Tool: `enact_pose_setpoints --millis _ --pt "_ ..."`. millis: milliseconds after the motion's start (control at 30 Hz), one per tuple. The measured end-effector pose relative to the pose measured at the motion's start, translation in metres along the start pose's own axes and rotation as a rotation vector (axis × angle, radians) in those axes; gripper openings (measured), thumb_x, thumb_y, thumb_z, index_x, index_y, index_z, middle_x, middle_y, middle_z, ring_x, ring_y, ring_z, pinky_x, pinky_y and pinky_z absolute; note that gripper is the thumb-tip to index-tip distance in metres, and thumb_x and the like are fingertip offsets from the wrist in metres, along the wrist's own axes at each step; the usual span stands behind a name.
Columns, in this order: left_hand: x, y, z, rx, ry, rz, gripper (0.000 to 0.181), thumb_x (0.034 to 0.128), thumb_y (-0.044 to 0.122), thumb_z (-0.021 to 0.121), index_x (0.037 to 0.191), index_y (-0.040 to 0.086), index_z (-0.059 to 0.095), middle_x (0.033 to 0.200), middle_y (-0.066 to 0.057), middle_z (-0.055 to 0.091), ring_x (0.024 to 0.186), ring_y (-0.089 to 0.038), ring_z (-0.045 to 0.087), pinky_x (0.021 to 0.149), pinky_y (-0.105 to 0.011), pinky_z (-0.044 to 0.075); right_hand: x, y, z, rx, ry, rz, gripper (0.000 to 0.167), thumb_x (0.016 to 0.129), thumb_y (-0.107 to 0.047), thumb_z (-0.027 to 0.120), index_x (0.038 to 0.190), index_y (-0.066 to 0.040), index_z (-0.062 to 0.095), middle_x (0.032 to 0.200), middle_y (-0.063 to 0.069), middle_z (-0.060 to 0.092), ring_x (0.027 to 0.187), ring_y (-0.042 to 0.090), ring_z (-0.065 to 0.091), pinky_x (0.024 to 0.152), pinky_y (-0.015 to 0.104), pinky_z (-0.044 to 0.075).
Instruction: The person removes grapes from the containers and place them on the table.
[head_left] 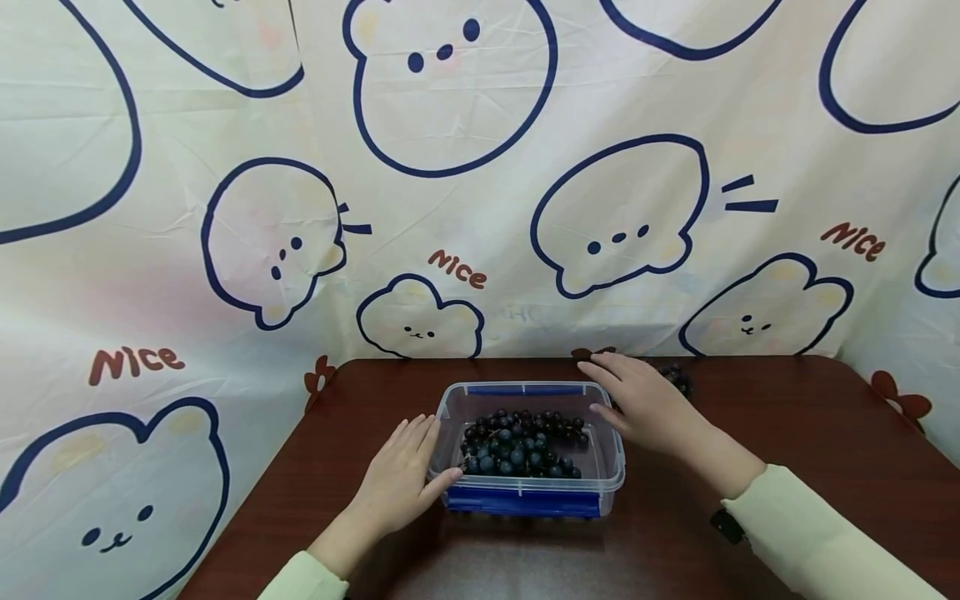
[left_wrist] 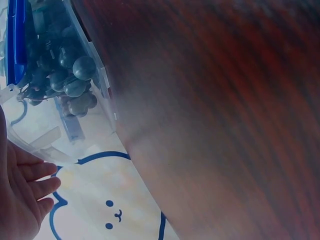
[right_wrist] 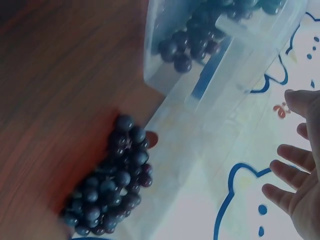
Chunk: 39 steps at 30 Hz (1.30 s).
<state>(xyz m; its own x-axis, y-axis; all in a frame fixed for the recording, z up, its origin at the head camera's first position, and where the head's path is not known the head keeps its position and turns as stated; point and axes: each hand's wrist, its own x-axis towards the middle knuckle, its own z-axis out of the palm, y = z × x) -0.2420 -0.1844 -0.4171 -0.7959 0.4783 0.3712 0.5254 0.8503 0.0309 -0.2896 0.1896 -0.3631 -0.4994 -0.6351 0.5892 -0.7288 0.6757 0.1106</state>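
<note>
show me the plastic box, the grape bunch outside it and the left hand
Plastic box [head_left: 525, 502]: head view, blue front side
Outside grape bunch [right_wrist: 107, 185]: right wrist view, its middle
Left hand [head_left: 396, 475]: head view, its back

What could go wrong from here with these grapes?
The plastic container is open at the top, so tipping it might spill the grapes inside. The other grape bunch lies near the far edge of the table and might get pushed off. The right hand, partly covering that bunch in the head view, could bump it.
</note>
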Motion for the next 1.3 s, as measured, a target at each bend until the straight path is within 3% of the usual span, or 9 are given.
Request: enact_pose_setpoints --millis 333,800,1300 --pt "0.0 0.0 0.0 0.001 -0.016 -0.006 0.076 0.0956 0.056 0.05 0.14 -0.006 0.047 0.144 -0.02 0.046 0.136 -0.034 0.038 0.113 -0.049 0.023 0.01 -0.025 0.009 0.097 -0.058 -0.034 0.059 0.084 -0.026 0.077 0.134 -0.002 0.055 0.125 0.017 0.058 0.113 0.031 0.057 0.092 0.047 0.049" --pt "0.001 0.0 0.0 -0.01 -0.019 -0.008 0.076 0.0958 0.055 0.05 0.14 -0.006 0.047 0.145 -0.021 0.045 0.136 -0.034 0.037 0.114 -0.048 0.022 0.028 -0.055 0.014 0.309 -0.338 0.017 0.066 0.088 -0.036 0.073 0.144 -0.014 0.046 0.139 0.007 0.049 0.126 0.022 0.048 0.1 0.042 0.044" --pt "0.0 0.001 -0.001 0.004 -0.035 -0.014 0.077 0.0959 0.057 0.048 0.141 -0.006 0.046 0.146 -0.02 0.044 0.137 -0.033 0.037 0.114 -0.047 0.021 0.043 -0.066 0.024 0.382 -0.541 0.044 0.075 0.083 -0.028 0.079 0.147 -0.017 0.042 0.141 0.004 0.048 0.126 0.021 0.049 0.099 0.042 0.045"
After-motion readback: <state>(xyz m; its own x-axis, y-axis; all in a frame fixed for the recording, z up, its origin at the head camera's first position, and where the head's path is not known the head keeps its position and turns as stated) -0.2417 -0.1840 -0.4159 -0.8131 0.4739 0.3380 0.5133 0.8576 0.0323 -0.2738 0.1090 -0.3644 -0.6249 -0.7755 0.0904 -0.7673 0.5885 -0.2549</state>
